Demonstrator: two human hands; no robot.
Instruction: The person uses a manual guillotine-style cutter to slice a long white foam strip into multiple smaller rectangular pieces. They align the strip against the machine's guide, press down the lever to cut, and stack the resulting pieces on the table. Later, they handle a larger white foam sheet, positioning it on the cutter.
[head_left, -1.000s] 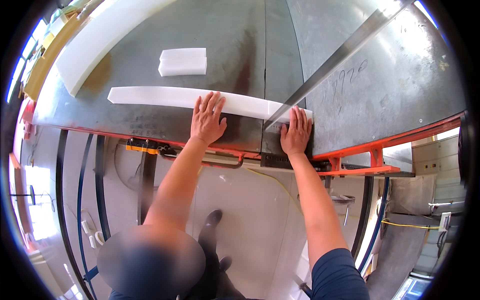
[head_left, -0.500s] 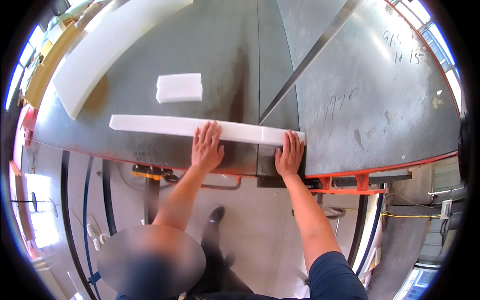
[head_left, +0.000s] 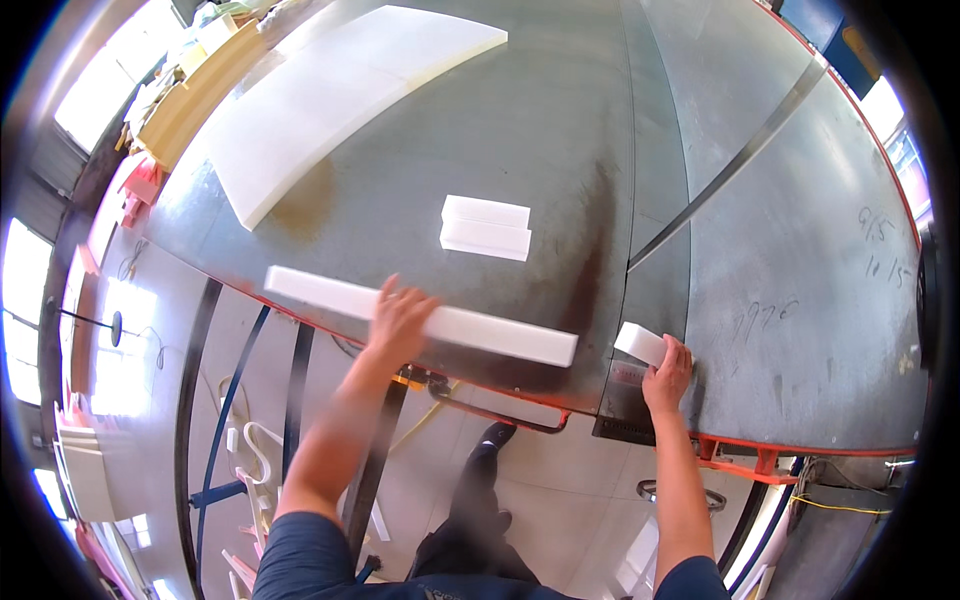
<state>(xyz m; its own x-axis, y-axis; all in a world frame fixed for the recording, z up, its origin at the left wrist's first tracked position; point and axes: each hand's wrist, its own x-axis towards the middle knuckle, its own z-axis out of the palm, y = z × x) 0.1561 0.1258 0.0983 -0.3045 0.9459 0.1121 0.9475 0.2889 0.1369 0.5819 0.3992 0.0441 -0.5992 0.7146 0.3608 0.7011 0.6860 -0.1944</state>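
Observation:
A long white foam strip [head_left: 490, 332] lies along the near part of the grey metal table. My left hand [head_left: 400, 325] is closed over its middle, fingers across the top. Off the strip's right end, with a gap between, is a short white foam block [head_left: 640, 344]. My right hand [head_left: 669, 374] grips this block at its right end, thumb and fingers around it. Beyond the strip, two short white foam blocks [head_left: 486, 240] lie side by side.
A narrow metal band [head_left: 730, 175] comes down to the table at a seam beyond the short block. A large white foam slab [head_left: 350, 110] lies far left. The grey metal table [head_left: 540, 130] has an orange-red edge. Yellowish boards [head_left: 200, 95] stand past its left side.
The strip and short block, end to end before, are now apart. The strip with my left hand has shifted left relative to the table. My right hand now grips the block. The view has shifted.

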